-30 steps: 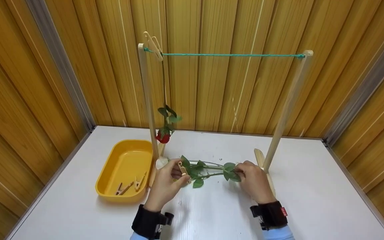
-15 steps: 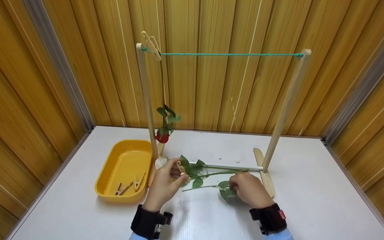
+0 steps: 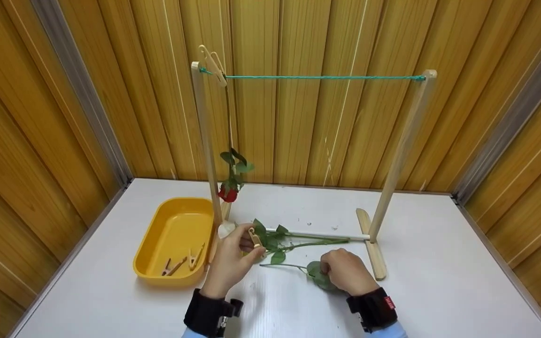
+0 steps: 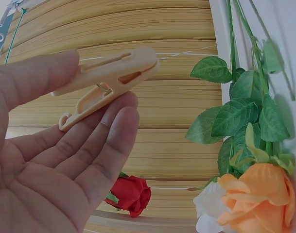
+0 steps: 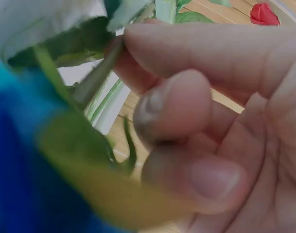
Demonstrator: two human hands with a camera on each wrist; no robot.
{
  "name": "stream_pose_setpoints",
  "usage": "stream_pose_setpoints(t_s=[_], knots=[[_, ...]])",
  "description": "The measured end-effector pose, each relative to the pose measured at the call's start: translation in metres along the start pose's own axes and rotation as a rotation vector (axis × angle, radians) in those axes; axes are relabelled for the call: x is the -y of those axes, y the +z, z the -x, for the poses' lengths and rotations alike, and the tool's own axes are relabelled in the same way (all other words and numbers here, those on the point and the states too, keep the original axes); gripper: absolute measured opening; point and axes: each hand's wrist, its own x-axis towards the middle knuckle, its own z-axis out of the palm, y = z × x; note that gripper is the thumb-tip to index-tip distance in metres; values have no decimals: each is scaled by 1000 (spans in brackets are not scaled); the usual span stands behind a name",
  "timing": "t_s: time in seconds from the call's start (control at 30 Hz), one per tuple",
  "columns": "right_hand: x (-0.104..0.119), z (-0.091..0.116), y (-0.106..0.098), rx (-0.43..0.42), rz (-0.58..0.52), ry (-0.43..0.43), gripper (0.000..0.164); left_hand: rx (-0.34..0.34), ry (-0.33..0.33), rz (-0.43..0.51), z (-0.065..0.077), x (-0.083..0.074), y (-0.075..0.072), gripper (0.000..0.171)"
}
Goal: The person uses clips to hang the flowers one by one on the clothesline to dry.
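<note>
My left hand (image 3: pixel 233 263) holds a beige clothespin (image 4: pixel 111 87) between thumb and fingers. Its jaws look closed on nothing. My right hand (image 3: pixel 349 272) pinches the stem of a blue rose (image 5: pixel 26 160) near its bloom; the stem (image 3: pixel 282 265) points left. In the head view that bloom is hidden by the hand. An orange rose (image 4: pixel 259 199) and a white rose (image 4: pixel 208 206) lie side by side beyond my left hand, stems to the right. A red rose (image 3: pixel 227 193) hangs head down from a teal cord (image 3: pixel 308 77), clipped by another clothespin (image 3: pixel 213 65).
The cord runs between two wooden posts, a left post (image 3: pixel 207 141) and a right post (image 3: pixel 402 159). A white crossbar (image 3: pixel 359 237) joins their bases low down. On the left, a yellow tub (image 3: pixel 176 234) contains loose clothespins (image 3: pixel 196 257). Wood-patterned walls enclose the white table (image 3: pixel 421 234).
My right hand has drawn the blue rose toward me, pulling its stem apart from the other stems. The left hand with the clothespin has stayed nearly still.
</note>
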Motion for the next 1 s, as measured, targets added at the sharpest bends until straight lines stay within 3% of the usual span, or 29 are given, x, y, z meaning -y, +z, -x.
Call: stream_pose_setpoints(t_s=[0.2,0.43,1.0], knots=[[1,1,-2,3,-7,0,27,2,3,13,0,0,1,45],[5,-1,-6,-51,-14,-31,24,2,-6,-4,0,0,1,46],[22,-8,10,-182,-67,-198,14,13,-19,-4,0,0,3,46]])
